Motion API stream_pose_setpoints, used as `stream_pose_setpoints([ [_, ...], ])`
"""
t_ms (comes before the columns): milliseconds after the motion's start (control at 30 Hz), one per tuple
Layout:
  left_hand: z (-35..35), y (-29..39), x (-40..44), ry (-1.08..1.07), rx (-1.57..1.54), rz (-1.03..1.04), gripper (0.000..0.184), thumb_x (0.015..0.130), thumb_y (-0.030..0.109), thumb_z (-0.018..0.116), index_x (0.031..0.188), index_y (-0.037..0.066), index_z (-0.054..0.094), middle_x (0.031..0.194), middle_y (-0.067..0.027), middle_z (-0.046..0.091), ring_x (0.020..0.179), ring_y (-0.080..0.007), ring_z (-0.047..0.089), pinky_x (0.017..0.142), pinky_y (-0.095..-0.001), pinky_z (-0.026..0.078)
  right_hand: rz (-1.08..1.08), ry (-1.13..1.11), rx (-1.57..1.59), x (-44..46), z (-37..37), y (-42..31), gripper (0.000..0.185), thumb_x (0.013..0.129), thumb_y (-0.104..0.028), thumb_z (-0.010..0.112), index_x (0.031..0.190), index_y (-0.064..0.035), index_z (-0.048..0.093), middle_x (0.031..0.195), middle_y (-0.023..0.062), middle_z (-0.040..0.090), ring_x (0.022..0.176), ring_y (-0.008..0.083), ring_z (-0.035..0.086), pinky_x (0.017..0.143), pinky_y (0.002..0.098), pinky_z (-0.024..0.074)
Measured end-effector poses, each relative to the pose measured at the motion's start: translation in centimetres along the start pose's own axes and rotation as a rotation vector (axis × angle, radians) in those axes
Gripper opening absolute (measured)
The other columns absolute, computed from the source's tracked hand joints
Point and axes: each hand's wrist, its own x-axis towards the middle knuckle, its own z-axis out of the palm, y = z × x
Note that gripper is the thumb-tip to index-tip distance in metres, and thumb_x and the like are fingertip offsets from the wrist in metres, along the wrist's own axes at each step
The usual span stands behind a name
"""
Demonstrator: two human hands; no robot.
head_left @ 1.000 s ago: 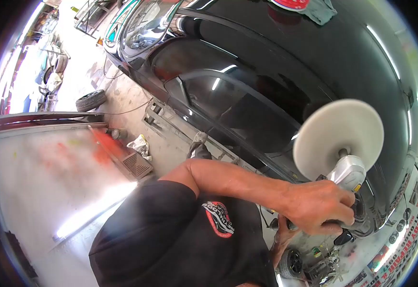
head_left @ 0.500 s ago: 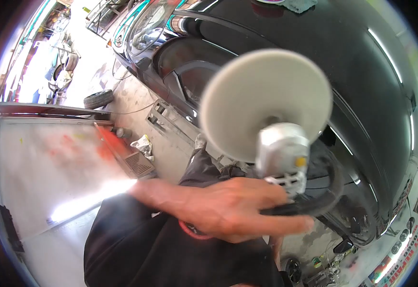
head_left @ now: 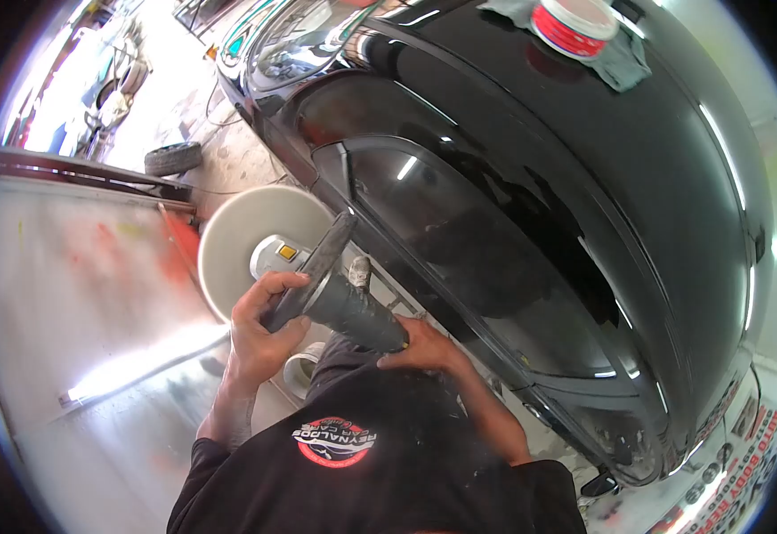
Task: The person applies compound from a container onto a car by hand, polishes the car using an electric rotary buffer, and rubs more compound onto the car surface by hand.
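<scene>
A polisher (head_left: 353, 313) with a wide, pale round pad (head_left: 224, 236) is held in front of my torso, to the left of the black car (head_left: 495, 258). My left hand (head_left: 268, 325) is wrapped around its dark front handle (head_left: 324, 254), close behind the pad. At the rear end of the body, my right hand (head_left: 422, 345) grips the polisher, partly hidden by it. The pad is apart from the car's panels and faces away from me.
A red and white tub (head_left: 575, 25) rests on a grey cloth (head_left: 622, 64) atop the car. A paint-stained white panel (head_left: 95, 276) stands at my left. A loose tyre (head_left: 173, 158) lies beyond it, and a whitish bucket (head_left: 302, 369) sits near my legs.
The polisher has moved from close before the camera down to the left. My left hand, earlier reaching across with fingers extended, now grips the front handle. The tub has come fully into view.
</scene>
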Motion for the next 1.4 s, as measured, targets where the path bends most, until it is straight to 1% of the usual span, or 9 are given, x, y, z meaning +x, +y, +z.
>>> stream_pose_setpoints([
  [200,-3.4,-3.2,1.4,0.080,-0.067,-0.180,0.044,0.078,-0.010,0.063,0.120,0.001,0.062,0.110,-0.0059,0.066,0.102,-0.0126,0.064,0.092,-0.0255,0.046,0.023,-0.091,-0.071,4.7,0.4,-0.3,0.097,0.067,-0.044,0.088,0.146,-0.0040,0.049,0.134,0.0215,0.063,0.123,0.0361,0.060,0.104,0.0432,0.0464],
  [300,-4.9,-4.4,2.4,0.122,-0.102,-0.257,0.046,0.074,-0.009,0.063,0.119,0.001,0.062,0.111,-0.0072,0.066,0.104,-0.0153,0.063,0.095,-0.0289,0.046,-0.035,0.216,-0.253,1.9,-1.4,-4.5,0.078,0.072,-0.033,0.086,0.139,-0.0065,0.056,0.125,0.0154,0.067,0.117,0.0284,0.064,0.099,0.0408,0.0494],
  [400,-6.6,-5.7,3.5,0.142,-0.102,-0.352,0.045,0.073,-0.008,0.062,0.118,0.001,0.063,0.110,-0.0070,0.066,0.103,-0.0161,0.062,0.096,-0.0295,0.045,-0.252,0.505,-0.209,-4.7,-6.9,-13.6,0.062,0.083,-0.028,0.079,0.137,-0.0050,0.060,0.127,0.0181,0.065,0.114,0.0309,0.065,0.094,0.0427,0.0539],
  [533,-8.6,-8.3,4.7,0.151,-0.117,-0.324,0.042,0.077,-0.008,0.060,0.118,0.000,0.064,0.109,-0.0062,0.067,0.098,-0.0116,0.063,0.088,-0.0258,0.049,-0.453,1.233,-0.856,-8.2,-15.7,-22.1,0.036,0.087,-0.019,0.075,0.117,-0.0021,0.064,0.122,0.0155,0.066,0.107,0.0268,0.065,0.084,0.0359,0.0543],
  [633,-9.4,-9.9,5.5,0.190,-0.051,-0.322,0.040,0.076,-0.008,0.061,0.114,0.000,0.067,0.105,-0.0042,0.065,0.096,-0.0123,0.063,0.086,-0.0261,0.048,-0.297,1.477,-1.284,-8.1,-23.0,-27.2,0.051,0.092,-0.028,0.075,0.137,-0.0099,0.061,0.134,0.0129,0.063,0.109,0.0256,0.064,0.086,0.0355,0.0544],
  [800,-11.1,-11.8,6.3,0.196,0.060,-0.257,0.034,0.074,-0.007,0.063,0.106,0.002,0.070,0.093,-0.0051,0.060,0.088,-0.0153,0.060,0.081,-0.0281,0.047,0.081,1.322,-1.295,-6.0,-33.8,-29.8,0.061,0.094,-0.048,0.070,0.141,-0.0112,0.061,0.132,0.0149,0.066,0.104,0.0246,0.066,0.089,0.0359,0.0543],
  [867,-11.8,-12.4,6.6,0.196,0.091,-0.257,0.033,0.073,-0.007,0.064,0.104,0.002,0.071,0.091,-0.0058,0.059,0.085,-0.0160,0.058,0.079,-0.0287,0.046,0.006,1.160,-1.183,-6.1,-38.5,-28.5,0.060,0.095,-0.047,0.069,0.140,-0.0088,0.061,0.126,0.0133,0.068,0.097,0.0212,0.066,0.081,0.0328,0.0536],
  [1100,-13.8,-14.5,7.2,0.189,0.147,-0.266,0.028,0.073,-0.005,0.065,0.100,0.002,0.071,0.088,-0.0052,0.057,0.080,-0.0159,0.056,0.075,-0.0286,0.044,0.595,0.879,-0.872,-3.9,-37.7,-32.4,0.058,0.090,-0.052,0.067,0.125,-0.0052,0.068,0.091,0.0062,0.068,0.061,0.0133,0.061,0.049,0.0270,0.0446],
  [1400,-15.9,-15.6,8.4,0.147,0.112,-0.289,0.026,0.074,-0.005,0.063,0.098,0.003,0.071,0.088,-0.0045,0.057,0.080,-0.0151,0.056,0.075,-0.0275,0.043,0.636,0.910,-0.859,-3.4,-37.3,-32.2,0.059,0.087,-0.054,0.068,0.111,-0.0006,0.067,0.079,0.0082,0.065,0.054,0.0160,0.062,0.048,0.0312,0.0494],
])
